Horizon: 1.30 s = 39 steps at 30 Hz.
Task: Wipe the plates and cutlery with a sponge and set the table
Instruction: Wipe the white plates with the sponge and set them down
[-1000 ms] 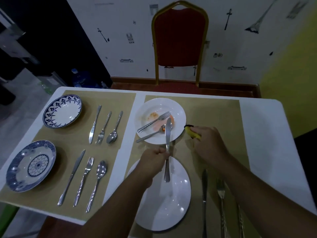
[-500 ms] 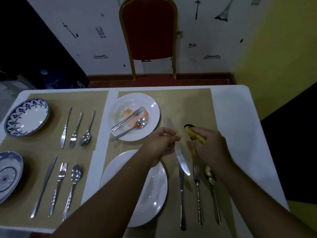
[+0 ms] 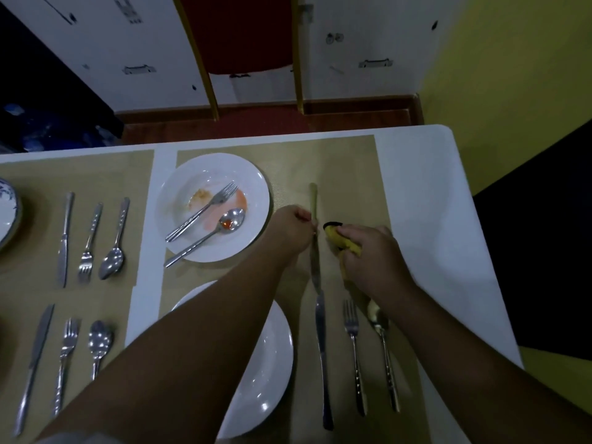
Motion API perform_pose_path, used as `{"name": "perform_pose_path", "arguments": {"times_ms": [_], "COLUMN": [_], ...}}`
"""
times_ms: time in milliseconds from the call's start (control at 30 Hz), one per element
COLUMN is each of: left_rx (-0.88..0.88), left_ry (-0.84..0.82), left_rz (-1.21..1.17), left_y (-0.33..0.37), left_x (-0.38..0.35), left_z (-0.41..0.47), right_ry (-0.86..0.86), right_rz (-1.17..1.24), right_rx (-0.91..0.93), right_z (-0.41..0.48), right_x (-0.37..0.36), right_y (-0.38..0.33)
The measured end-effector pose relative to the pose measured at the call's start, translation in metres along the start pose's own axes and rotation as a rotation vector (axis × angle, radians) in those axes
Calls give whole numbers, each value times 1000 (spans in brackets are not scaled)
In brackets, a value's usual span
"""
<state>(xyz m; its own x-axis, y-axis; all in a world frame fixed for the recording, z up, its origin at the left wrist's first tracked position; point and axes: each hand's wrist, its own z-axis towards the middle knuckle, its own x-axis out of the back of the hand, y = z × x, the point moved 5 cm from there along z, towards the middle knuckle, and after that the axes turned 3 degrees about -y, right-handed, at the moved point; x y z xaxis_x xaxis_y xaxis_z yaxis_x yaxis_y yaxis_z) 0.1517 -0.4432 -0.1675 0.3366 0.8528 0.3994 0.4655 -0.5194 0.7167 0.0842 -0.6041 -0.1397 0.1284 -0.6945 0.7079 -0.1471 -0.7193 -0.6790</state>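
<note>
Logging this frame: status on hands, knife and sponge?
Left hand holds knife over the placemat. Right hand grips yellow sponge beside it. Dirty plate, with fork and spoon, unwiped. Nothing blocking.

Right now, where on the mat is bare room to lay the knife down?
Bare mat lies right of the dirty plate, beyond the left hand holding the knife. Nearer, the clean plate and laid cutlery crowd it.

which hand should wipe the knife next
Right: the right hand already grips the yellow sponge just beside the knife, which the left hand holds mid-length.
</note>
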Motion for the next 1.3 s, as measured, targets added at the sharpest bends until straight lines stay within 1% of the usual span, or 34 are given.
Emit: {"name": "perform_pose_path", "arguments": {"times_ms": [100, 200, 233, 300, 367, 433, 500, 567, 700, 833, 933, 1067, 1233, 1300], "left_rx": [-32, -130, -187, -357, -501, -526, -516, -506, -469, -511, -504, -378, -305, -215], "left_ry": [37, 103, 121, 136, 94, 17, -33, -44, -51, 14, 88, 170, 400, 447], "left_rz": [93, 242, 282, 418, 606, 747, 838, 880, 901, 840, 843, 734, 576, 569], "left_y": [3, 4, 4, 2, -9, -27, -41, -44, -34, -32, -40, -51, -69, -76], "left_x": [0, 2, 3, 2, -5, -15, -23, -28, -33, -22, 0, 40, 104, 129], "left_z": [11, 7, 2, -13, -27, -35, -35, -31, -29, -45, -63, -92, -110, -105], "right_ry": [13, 48, 50, 45, 41, 32, -8, -37, -47, 78, 112, 85, -10, -41], "right_rz": [-18, -33, -51, -101, -208, -299, -269, -221, -150, -37, 3, -4, 70, 85], "right_rx": [-36, 15, 39, 72, 82, 109, 148, 147, 121, 100, 173, 236, 313, 341], "right_z": [9, 13, 12, 10, 8, 5, 4, 3, 4, 2, 4, 9, 18, 22], "right_x": [0, 0, -2, -10, -17, -24, -31, -35, -32, -14, -7, -16, -49, -65], "right_y": [2, -3, -5, -4, -2, -1, -1, 0, 2, -12, -32, -67, -116, -133]}}
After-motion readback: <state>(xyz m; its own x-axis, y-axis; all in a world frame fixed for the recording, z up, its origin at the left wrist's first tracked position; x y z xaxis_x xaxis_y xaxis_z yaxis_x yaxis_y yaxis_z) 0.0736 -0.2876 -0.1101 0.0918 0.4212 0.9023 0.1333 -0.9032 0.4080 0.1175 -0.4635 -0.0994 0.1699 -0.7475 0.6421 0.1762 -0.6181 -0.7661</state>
